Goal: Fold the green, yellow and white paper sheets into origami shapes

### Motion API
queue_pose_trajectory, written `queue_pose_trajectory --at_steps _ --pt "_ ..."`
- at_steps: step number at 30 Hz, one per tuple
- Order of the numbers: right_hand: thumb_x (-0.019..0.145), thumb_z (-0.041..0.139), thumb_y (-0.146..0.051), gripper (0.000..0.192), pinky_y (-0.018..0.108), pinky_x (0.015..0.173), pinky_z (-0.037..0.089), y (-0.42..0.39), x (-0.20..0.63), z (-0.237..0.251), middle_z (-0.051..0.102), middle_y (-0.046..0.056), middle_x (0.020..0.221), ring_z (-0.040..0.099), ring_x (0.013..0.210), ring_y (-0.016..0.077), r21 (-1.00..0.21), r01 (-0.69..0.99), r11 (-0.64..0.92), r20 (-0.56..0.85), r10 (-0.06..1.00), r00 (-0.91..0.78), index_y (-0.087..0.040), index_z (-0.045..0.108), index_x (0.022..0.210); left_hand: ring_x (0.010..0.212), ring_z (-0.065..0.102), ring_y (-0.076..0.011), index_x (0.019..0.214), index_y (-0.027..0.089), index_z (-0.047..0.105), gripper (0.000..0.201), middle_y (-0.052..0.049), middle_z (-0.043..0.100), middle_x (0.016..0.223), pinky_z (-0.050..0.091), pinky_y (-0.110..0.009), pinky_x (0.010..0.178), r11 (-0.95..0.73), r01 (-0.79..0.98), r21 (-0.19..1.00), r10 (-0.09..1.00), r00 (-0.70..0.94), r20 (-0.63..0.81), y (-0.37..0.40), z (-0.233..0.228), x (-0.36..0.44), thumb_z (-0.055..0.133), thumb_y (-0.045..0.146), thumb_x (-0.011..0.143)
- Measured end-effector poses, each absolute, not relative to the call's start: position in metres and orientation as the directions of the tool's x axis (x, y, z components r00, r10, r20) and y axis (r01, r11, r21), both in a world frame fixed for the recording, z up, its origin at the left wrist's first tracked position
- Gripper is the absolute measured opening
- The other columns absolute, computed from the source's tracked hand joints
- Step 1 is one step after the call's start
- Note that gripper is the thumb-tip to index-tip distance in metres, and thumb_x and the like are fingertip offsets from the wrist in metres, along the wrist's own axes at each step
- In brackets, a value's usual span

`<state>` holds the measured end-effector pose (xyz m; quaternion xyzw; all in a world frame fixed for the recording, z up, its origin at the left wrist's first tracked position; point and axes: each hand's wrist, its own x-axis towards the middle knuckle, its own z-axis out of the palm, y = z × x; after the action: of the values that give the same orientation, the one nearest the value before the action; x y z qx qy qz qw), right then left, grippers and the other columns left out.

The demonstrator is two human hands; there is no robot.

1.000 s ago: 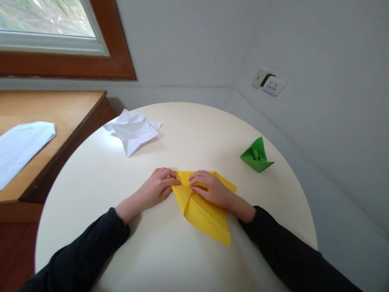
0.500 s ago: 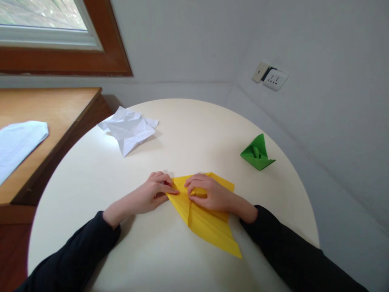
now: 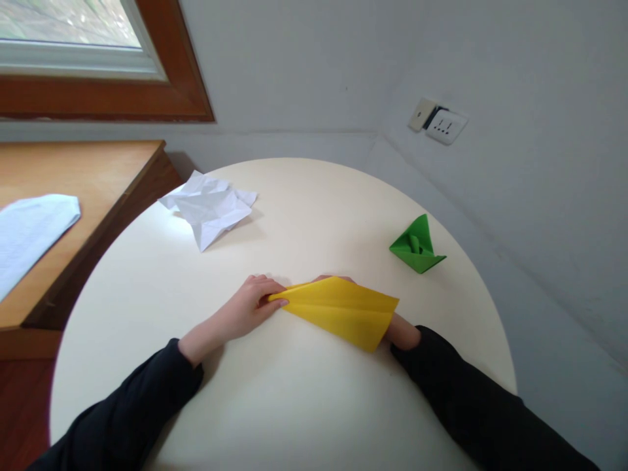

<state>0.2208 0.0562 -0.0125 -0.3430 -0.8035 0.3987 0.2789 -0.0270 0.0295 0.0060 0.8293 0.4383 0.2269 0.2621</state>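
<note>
Fingers of the left hand pinch the yellow paper tip; right hand hidden behind, grip unclear — flap could spring open, crease skewing.

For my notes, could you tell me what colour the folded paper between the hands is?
Yellow. The folded paper shows best in the head view.

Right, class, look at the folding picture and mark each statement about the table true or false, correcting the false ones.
1. The left hand pinches the pointed tip of the yellow folded paper. True.
2. The green paper model lies under the yellow paper. False: it sits apart, to the right.
3. The crumpled white paper lies on the round table. True.
4. The right hand is in full view. False: the yellow paper hides most of it.
</note>
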Motion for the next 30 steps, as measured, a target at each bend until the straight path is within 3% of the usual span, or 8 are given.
queue_pose_trajectory --at_steps 3,8,11,16,22,27,30 --pt "0.085 0.049 -0.030 0.016 0.033 0.070 0.052 0.065 0.217 -0.011 0.067 0.002 0.080 0.064 0.076 0.0190 -0.916 0.270 0.295 0.084 0.802 -0.592 -0.020 0.061 0.086 0.071 0.057 -0.0152 0.089 0.018 0.064 0.022 -0.002 0.066 0.076 0.041 -0.027 0.071 -0.458 0.645 0.612 0.861 0.493 0.124 0.029 0.006 -0.024 0.045 0.029 0.088" --pt "0.073 0.060 -0.032 0.017 0.030 0.069 0.050 0.074 0.210 -0.001 0.066 0.001 0.081 0.063 0.075 0.0173 -0.985 0.166 0.043 -0.051 0.849 -0.525 -0.020 0.061 0.085 0.082 0.058 -0.0177 0.108 0.022 0.062 0.029 -0.003 0.069 0.088 0.038 -0.031 0.077 -0.487 0.675 0.555 0.852 0.507 0.132 0.028 0.005 -0.019 0.038 0.023 0.091" --pt "0.074 0.061 -0.040 0.027 0.028 0.069 0.049 0.072 0.209 0.004 0.066 0.001 0.085 0.063 0.076 0.0160 -0.979 0.042 -0.198 -0.193 0.853 -0.485 -0.021 0.060 0.094 0.082 0.058 -0.0181 0.109 0.022 0.062 0.031 -0.004 0.069 0.090 0.038 -0.032 0.077 -0.481 0.700 0.528 0.858 0.500 0.119 0.029 0.004 -0.017 0.037 0.024 0.091" --pt "0.086 0.044 -0.049 0.040 0.032 0.085 0.045 0.063 0.215 0.023 0.066 0.005 0.101 0.061 0.093 0.0181 -0.952 -0.027 -0.303 -0.240 0.801 -0.548 -0.023 0.055 0.115 0.082 0.058 -0.0191 0.105 0.022 0.063 0.029 -0.004 0.069 0.092 0.039 -0.034 0.078 -0.477 0.730 0.489 0.864 0.493 0.107 0.029 0.005 -0.015 0.038 0.024 0.090" --pt "0.072 0.066 -0.038 0.048 0.039 0.093 0.040 0.075 0.230 0.033 0.064 0.010 0.110 0.059 0.102 0.0218 -0.950 0.224 -0.218 -0.313 0.660 -0.683 -0.017 0.055 0.114 0.079 0.058 -0.0191 0.096 0.019 0.065 0.023 -0.004 0.068 0.082 0.042 -0.033 0.077 -0.481 0.749 0.456 0.869 0.476 0.135 0.022 0.005 -0.012 0.043 0.022 0.088" --pt "0.071 0.066 -0.035 0.049 0.037 0.090 0.041 0.075 0.230 0.044 0.062 0.011 0.114 0.057 0.105 0.0224 -0.902 0.430 -0.035 -0.380 0.535 -0.755 -0.015 0.055 0.115 0.074 0.058 -0.0183 0.090 0.017 0.066 0.023 -0.005 0.063 0.076 0.044 -0.030 0.073 -0.488 0.747 0.452 0.869 0.462 0.175 0.011 0.005 -0.005 0.043 0.022 0.088" --pt "0.072 0.064 -0.036 0.040 0.033 0.082 0.044 0.068 0.221 0.053 0.066 0.008 0.103 0.059 0.093 0.0215 -0.821 0.552 0.142 -0.405 0.538 -0.740 -0.014 0.061 0.106 0.074 0.057 -0.0179 0.092 0.016 0.067 0.024 -0.005 0.060 0.077 0.045 -0.029 0.071 -0.478 0.749 0.460 0.875 0.454 0.169 0.004 0.004 0.000 0.043 0.023 0.089"
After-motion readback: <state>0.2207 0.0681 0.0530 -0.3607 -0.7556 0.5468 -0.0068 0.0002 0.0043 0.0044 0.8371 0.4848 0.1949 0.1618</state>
